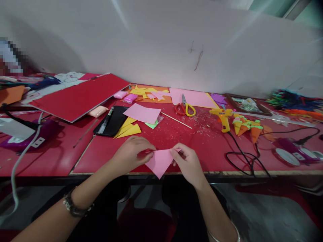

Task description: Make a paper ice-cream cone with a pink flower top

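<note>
A pink sheet of paper (160,164) is held up at the front edge of the red table, its corner pointing down toward me. My left hand (132,153) pinches its upper left end between thumb and fingers. At the upper right end, my right hand (185,159) grips the same paper with thumb and forefinger. Just beyond my hands lie several yellow paper pieces (130,130) and a flat pink sheet (143,113). Close to those is a black phone-like case (117,117) with a pen (106,120) on it. A thin wooden stick (176,120) rests to the right.
Scissors (185,108) with red and yellow handles lie farther back. A yellow glue gun (222,118) stands at right, its black cord looping near small orange paper cones (248,128). A large red board (83,95) leans at left. Purple power strips (294,149) sit at both sides.
</note>
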The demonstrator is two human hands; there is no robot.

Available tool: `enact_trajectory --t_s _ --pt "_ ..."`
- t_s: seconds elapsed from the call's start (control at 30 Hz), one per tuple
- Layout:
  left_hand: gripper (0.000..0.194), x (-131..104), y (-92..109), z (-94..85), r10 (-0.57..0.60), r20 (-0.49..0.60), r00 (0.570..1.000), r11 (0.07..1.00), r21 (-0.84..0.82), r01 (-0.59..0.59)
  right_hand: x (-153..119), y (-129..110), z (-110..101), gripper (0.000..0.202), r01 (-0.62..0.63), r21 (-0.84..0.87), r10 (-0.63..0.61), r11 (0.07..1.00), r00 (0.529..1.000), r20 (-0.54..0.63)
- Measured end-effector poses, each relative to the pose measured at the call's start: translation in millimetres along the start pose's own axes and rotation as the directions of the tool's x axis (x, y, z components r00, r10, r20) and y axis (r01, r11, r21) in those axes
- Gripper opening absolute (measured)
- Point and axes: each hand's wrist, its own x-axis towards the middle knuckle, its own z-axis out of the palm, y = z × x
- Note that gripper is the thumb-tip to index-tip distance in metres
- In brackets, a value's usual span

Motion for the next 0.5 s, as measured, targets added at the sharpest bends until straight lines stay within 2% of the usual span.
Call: enact_trajectory --t_s 0.1,0.27,0.37,0.5 --pt "0.014 1 9 10.9 0.09 -0.04 0.995 0.978 0.193 -0.08 -1 0 8 0.022 0.049 -0.089 -0.046 0.995 0.998 0.034" --pt "0.012 1 22 24.3 0.111 -0.168 0.98 0.944 0.327 -0.051 -3 -3 18 0.024 0.12 -0.182 -0.108 0.976 0.991 0.075" --pt "0.013 4 22 24.4 0.17 -0.231 0.958 0.905 0.422 -0.059 -3 -3 17 0.026 0.132 -0.201 -0.126 0.971 0.991 0.045" --pt "0.014 7 16 19.4 0.219 -0.26 0.94 0.864 0.499 -0.064 -3 -3 6 0.025 0.086 -0.171 -0.099 0.981 0.993 -0.069"
